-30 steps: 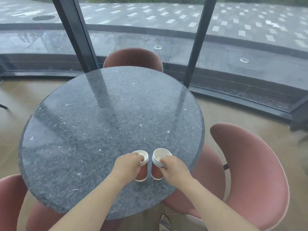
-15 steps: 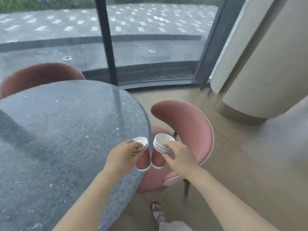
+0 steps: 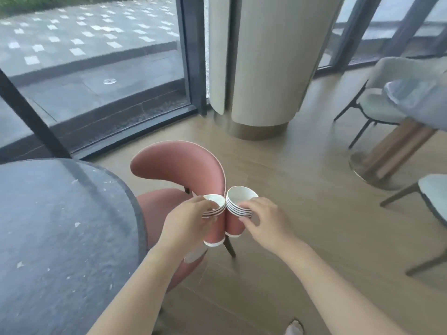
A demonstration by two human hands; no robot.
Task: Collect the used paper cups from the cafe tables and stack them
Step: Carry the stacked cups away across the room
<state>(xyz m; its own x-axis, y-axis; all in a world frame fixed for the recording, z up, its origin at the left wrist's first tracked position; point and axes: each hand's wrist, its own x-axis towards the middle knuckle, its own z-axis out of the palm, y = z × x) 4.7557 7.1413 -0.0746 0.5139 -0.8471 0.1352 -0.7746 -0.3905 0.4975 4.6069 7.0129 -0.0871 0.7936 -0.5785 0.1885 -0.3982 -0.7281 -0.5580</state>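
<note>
Since a second ago you have lifted both cup stacks off the round stone table (image 3: 60, 226) and turned to your right. The table now sits at your left side.

The left stack of paper cups (image 3: 214, 228) and the right stack of paper cups (image 3: 235, 221) are up in the air in front of you. They are side by side and touching. The cups are pink with white rims, and each stack has several cups inside one another. Both stacks are upright and lean in a little toward each other at the bottom.

Right behind and below the cups is a pink chair (image 3: 179, 165), tucked close to the table edge. Wooden floor (image 3: 302, 189) is all around it. Further away a big cream pillar (image 3: 266, 56) stands by the window glass (image 3: 96, 56). Off to your right is a pale chair (image 3: 377, 102) beside another table (image 3: 418, 97), and one more chair (image 3: 433, 189) is near that. Your foot (image 3: 294, 328) shows at the bottom.

Your left hand (image 3: 186, 221) is wrapped round the left stack, with its fingers curled near the rims. Your right hand (image 3: 266, 221) holds the right stack, with its bent fingertips (image 3: 244, 220) pressed on the stacked rims and the side of the stack.
</note>
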